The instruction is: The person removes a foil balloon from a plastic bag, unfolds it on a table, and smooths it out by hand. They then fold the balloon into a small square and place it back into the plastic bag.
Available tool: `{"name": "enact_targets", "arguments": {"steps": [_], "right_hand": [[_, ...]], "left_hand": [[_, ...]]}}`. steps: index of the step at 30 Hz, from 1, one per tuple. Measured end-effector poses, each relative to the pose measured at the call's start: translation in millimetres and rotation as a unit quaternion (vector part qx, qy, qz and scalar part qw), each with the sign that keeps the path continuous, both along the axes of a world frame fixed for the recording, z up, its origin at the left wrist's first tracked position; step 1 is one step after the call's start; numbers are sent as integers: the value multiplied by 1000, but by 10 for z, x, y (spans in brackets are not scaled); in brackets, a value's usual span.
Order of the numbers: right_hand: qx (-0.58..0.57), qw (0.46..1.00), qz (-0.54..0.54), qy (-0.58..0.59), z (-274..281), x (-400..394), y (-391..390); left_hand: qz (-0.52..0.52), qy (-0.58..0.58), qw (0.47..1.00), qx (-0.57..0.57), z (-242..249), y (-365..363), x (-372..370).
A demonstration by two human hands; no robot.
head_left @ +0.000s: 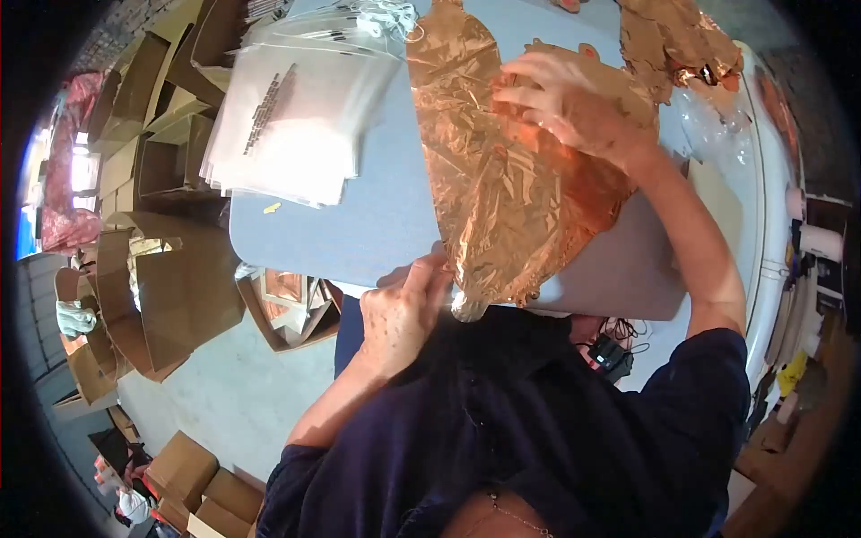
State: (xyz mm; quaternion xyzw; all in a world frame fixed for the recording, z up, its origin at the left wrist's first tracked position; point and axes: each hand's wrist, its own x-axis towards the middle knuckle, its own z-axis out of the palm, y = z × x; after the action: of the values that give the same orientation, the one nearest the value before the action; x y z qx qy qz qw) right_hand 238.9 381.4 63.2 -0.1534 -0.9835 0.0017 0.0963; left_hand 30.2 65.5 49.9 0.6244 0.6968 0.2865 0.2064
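A flat, crinkled copper-coloured foil balloon lies across the table, its lower end reaching the near edge. At that end my left hand is closed, thumb and fingers pinching the left edge of the foil. My right hand rests over the upper right part, fingers stretched and somewhat apart on the foil. More copper foil lies crumpled at the far right of the table.
On the blue-grey table lies a stack of clear plastic bags, with white string behind it. Cardboard boxes stand to the left. An open box sits below the table edge. A black adapter with cables is at the right.
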Motion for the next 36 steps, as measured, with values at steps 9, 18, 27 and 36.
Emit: {"name": "enact_targets", "arguments": {"steps": [9, 18, 27, 36], "right_hand": [[-31, 998, -50, 7, -18, 41, -30], [68, 983, -170, 15, -216, 140, -181], [151, 973, -164, 61, -565, 117, -301], [162, 970, -180, 38, -537, 61, -359]], "left_hand": [[-7, -5, 1000, 1, 0, -3, -16], [-11, 8, 1000, 18, -22, 3, -22], [-19, 6, 1000, 3, 24, 13, -36], [-16, 5, 1000, 2, 6, 18, -31]]}}
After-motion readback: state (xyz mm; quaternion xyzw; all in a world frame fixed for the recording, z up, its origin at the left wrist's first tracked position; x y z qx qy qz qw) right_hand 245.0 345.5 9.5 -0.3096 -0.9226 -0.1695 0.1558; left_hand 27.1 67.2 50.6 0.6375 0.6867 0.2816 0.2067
